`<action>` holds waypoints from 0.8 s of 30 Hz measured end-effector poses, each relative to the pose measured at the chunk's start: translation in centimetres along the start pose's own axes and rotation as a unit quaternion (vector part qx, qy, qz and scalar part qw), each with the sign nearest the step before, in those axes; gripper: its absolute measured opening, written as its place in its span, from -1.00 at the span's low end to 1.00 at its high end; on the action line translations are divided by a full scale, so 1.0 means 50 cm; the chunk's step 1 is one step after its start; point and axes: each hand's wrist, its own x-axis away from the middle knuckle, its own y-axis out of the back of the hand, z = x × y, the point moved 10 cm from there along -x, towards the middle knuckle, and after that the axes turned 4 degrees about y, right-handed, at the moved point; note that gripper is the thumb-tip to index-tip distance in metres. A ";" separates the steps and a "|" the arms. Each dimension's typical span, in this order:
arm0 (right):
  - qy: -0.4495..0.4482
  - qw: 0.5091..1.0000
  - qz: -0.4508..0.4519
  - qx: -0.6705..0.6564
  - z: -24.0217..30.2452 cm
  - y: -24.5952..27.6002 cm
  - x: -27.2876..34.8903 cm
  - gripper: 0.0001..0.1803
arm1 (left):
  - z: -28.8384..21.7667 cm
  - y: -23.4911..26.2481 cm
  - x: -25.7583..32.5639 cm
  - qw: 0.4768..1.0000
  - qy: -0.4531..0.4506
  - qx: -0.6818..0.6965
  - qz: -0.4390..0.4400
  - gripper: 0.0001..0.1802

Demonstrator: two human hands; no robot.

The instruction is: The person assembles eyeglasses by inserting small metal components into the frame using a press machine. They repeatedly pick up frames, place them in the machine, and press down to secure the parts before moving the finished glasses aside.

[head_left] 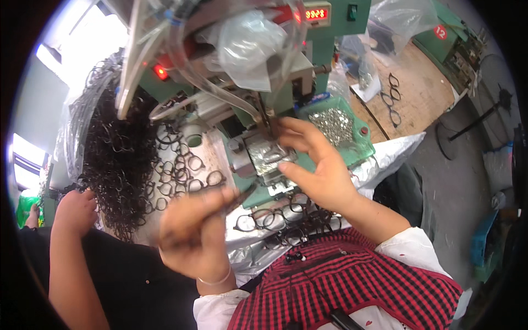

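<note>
My left hand [195,236], smeared by motion, is closed at the front left of a green machine. A dark slim piece [243,194] sticks out from its fingers; the blur hides its exact kind. At the machine's metal fixture [269,157], my right hand [324,170] has thumb and fingers spread apart, the fingertips near the press tool [265,115]. Nothing shows in its grip. Several dark eyeglass frames [269,220] lie along the near edge, just below the fixture.
More round frames [181,170] lie left of the machine, beside a tall heap of dark frames [118,148]. A green tray [366,148] holds small metal parts. At left is another person's hand [77,212]. Clear tubes and a plastic bag [250,47] hang overhead.
</note>
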 end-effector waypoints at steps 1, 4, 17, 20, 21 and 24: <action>0.091 0.978 -0.008 0.190 0.023 0.021 0.002 -0.47 | -0.007 0.000 0.024 1.000 -0.010 0.015 0.010 -0.83; 0.221 0.879 0.042 0.421 0.026 0.009 0.008 -0.63 | 0.061 0.019 0.099 0.999 0.034 -0.003 -0.031 -0.76; 0.046 0.944 -0.163 0.283 -0.098 0.244 -0.028 -0.89 | 0.064 -0.170 0.083 0.953 -0.179 -0.157 0.187 -0.66; 0.017 0.906 -0.187 0.380 -0.163 0.329 -0.005 -0.88 | 0.065 -0.181 0.085 0.940 -0.183 -0.181 0.223 -0.68; 0.010 0.893 -0.173 0.416 -0.180 0.340 0.001 -0.88 | 0.063 -0.185 0.081 0.939 -0.175 -0.185 0.232 -0.66; 0.049 0.851 -0.150 0.501 -0.159 0.311 -0.006 -0.90 | 0.072 -0.185 0.075 0.942 -0.165 -0.167 0.238 -0.68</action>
